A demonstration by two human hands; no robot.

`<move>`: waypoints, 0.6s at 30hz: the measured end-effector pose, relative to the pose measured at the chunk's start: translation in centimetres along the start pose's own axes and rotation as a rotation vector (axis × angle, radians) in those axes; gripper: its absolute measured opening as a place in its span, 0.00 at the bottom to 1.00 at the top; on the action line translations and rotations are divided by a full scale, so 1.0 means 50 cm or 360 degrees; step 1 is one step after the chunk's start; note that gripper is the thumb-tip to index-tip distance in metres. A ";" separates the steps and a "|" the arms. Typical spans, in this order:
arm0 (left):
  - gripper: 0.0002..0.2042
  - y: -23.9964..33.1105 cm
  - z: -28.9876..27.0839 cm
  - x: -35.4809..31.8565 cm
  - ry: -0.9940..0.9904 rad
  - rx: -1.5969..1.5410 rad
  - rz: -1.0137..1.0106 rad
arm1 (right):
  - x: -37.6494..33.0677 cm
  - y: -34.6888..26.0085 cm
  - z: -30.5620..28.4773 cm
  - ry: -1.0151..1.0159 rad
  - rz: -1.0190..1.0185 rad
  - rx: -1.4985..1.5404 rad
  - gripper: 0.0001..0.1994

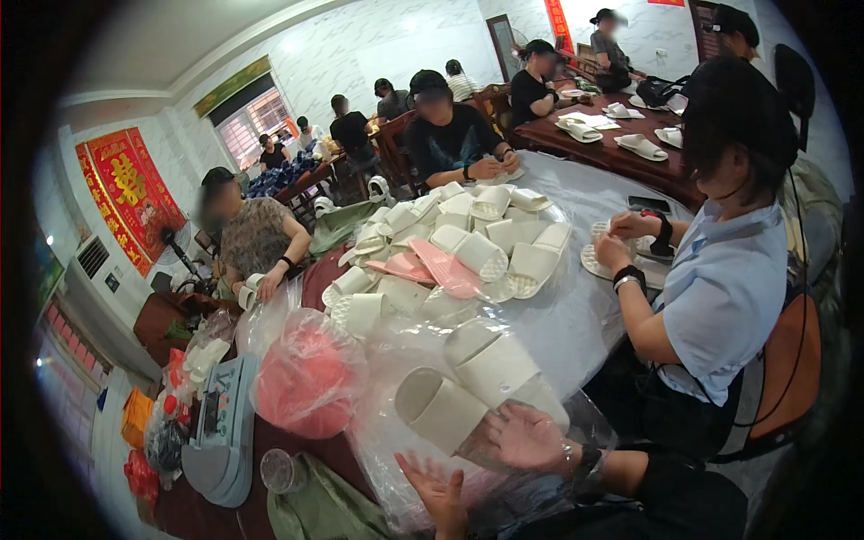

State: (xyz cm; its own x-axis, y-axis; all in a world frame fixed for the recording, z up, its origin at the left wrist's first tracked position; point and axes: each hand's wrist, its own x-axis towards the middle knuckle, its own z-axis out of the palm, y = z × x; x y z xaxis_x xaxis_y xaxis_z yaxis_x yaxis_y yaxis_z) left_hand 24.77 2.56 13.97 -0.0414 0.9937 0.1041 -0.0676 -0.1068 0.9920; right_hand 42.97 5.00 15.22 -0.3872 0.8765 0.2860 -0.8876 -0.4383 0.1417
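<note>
Head view, L to R: blue-grey plastic unit (216,436), clear plastic cup (281,472), clear bag w/ pink contents (310,378), clear plastic sheeting (376,461). L hand (440,499) is open, fingers spread, nr bottom edge. Off-white slide sandal (441,409) lies on sheeting just beyond; slide pile (468,247) behind; 2nd off-white slide (493,362) to its R. R hand (533,438): palm up, fingers spread, by 1st sandal's near edge; can't tell if touching. Co-worker in lt-blue shirt (720,297) far R.

A small workshop — several people (450,135) work around tables (589,193) strewn with pale slippers (540,259).
</note>
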 end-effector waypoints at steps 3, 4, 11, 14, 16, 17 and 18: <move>0.40 -0.123 -0.045 0.020 -0.0137 -0.0923 -0.0796 | 0.032 0.019 -0.009 -0.0119 0.0124 0.0032 0.22; 0.31 -0.114 -0.044 0.032 -0.0476 -0.1257 -0.0802 | 0.058 0.018 -0.031 0.0016 0.0100 -0.0066 0.21; 0.17 -0.348 -0.169 0.059 -0.0788 -0.1555 -0.0772 | 0.158 0.015 -0.136 0.0337 0.0490 -0.1238 0.29; 0.14 -0.096 -0.026 0.082 0.0124 -0.0997 -0.0878 | 0.097 -0.076 -0.136 -0.0258 0.0362 -0.2873 0.33; 0.14 -0.032 -0.012 0.069 0.0022 -0.0931 -0.0781 | 0.035 -0.105 -0.076 -0.0464 0.0571 -0.3294 0.34; 0.14 -0.018 -0.013 0.065 -0.0056 -0.0863 -0.0681 | 0.013 -0.107 -0.055 -0.0704 0.0812 -0.3686 0.35; 0.14 -0.023 -0.015 0.066 -0.0042 -0.0865 -0.0685 | 0.003 -0.100 -0.039 -0.0972 0.1073 -0.4053 0.36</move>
State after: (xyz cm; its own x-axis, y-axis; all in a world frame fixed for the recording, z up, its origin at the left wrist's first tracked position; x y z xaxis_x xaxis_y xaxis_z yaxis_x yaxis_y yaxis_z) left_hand 23.99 5.96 13.11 0.1250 0.9512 -0.2822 -0.5628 0.3022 0.7693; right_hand 46.85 7.70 12.69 -0.8450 0.5335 -0.0365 0.4753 0.7181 -0.5083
